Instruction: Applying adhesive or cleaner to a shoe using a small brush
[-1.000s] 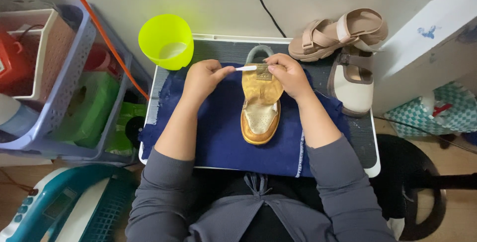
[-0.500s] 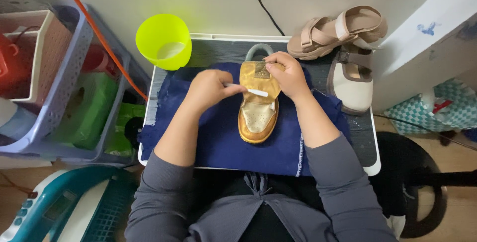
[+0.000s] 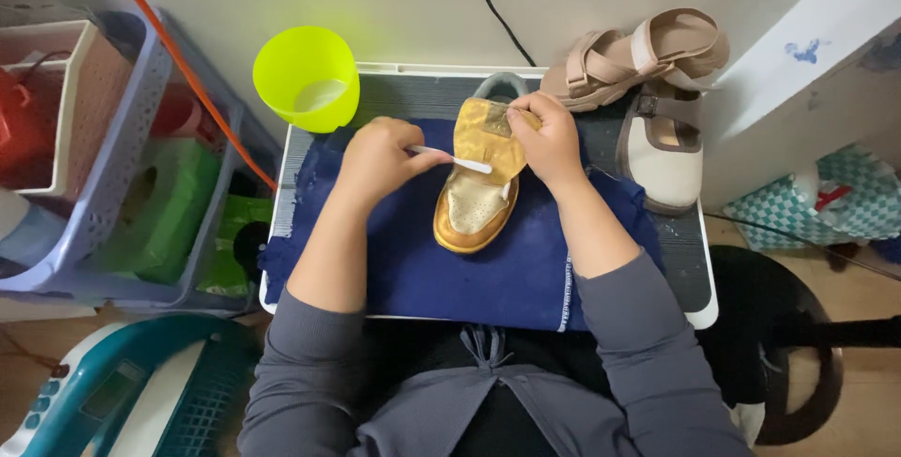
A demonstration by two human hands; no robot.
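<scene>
Pinning the tan leather shoe (image 3: pixel 477 194) down with the right hand (image 3: pixel 547 138) clamped on its heel end keeps it steady mid-tray on the navy cloth (image 3: pixel 469 269), while the left hand (image 3: pixel 375 159) grips a white toothbrush (image 3: pixel 450 158), bristles on the insole.

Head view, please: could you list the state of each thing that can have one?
Left hand: closed on the white brush.
Right hand: gripping the gold shoe at its far end.
Gold shoe: lying on the blue cloth, inside facing up.
Green cup: upright, seems to hold some liquid.
Beige sandal: strap fastened.
Cream shoe: upright, buckled.
</scene>
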